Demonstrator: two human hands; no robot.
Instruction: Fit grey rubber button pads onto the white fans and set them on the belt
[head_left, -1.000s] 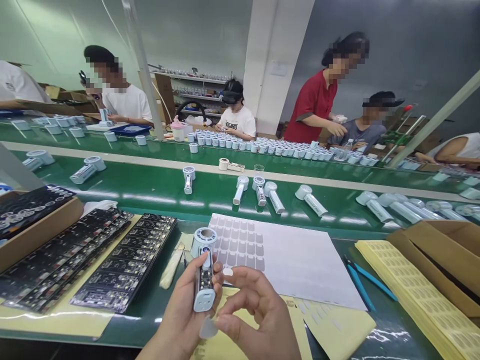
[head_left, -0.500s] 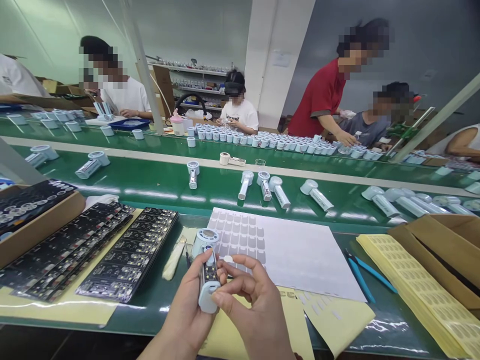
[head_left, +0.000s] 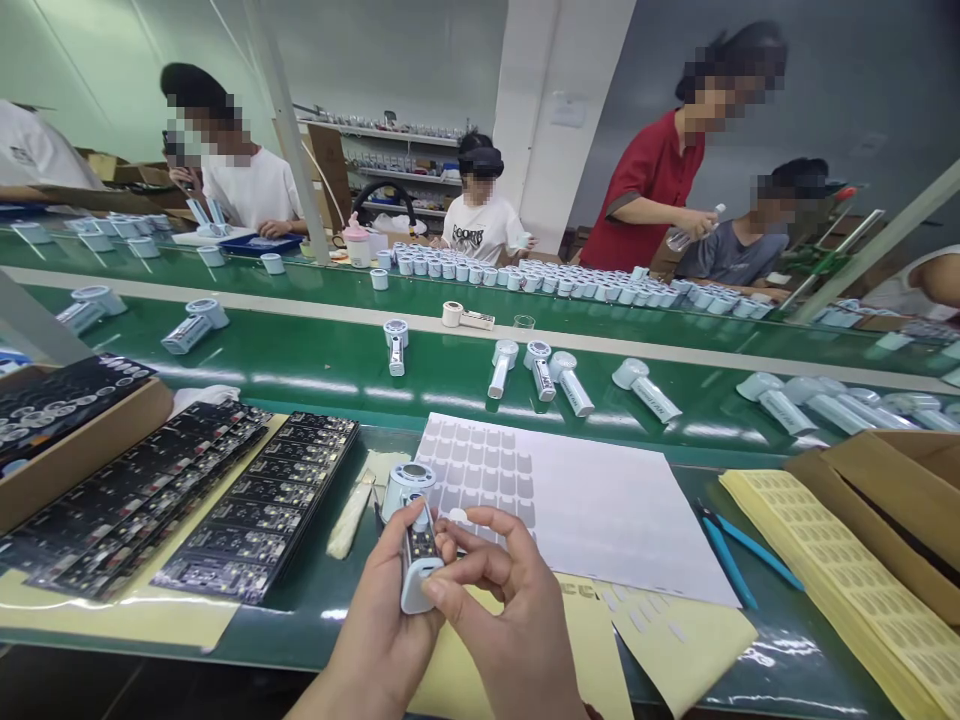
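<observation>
My left hand (head_left: 379, 625) is wrapped round the handle of a pale blue handheld fan body (head_left: 415, 535), held upright with its open side and circuit board facing me. My right hand (head_left: 502, 610) is pinched against the lower end of that handle, thumb and fingers touching it. A small white piece sits on my right fingertip. Behind the hands lies a white sheet of grey stickers (head_left: 570, 505).
Black circuit board panels (head_left: 255, 520) lie at the left on yellow paper. Blue tweezers (head_left: 724, 560), yellow sticker sheets (head_left: 840, 580) and a cardboard box (head_left: 892, 500) are at the right. More fan bodies (head_left: 574, 385) lie on the green conveyor (head_left: 315, 370). Several people work across the belt.
My right hand has closed in from apart to pinching the fan handle's lower end. The fan bodies on the conveyor have drifted right. The person in red has raised a bottle.
</observation>
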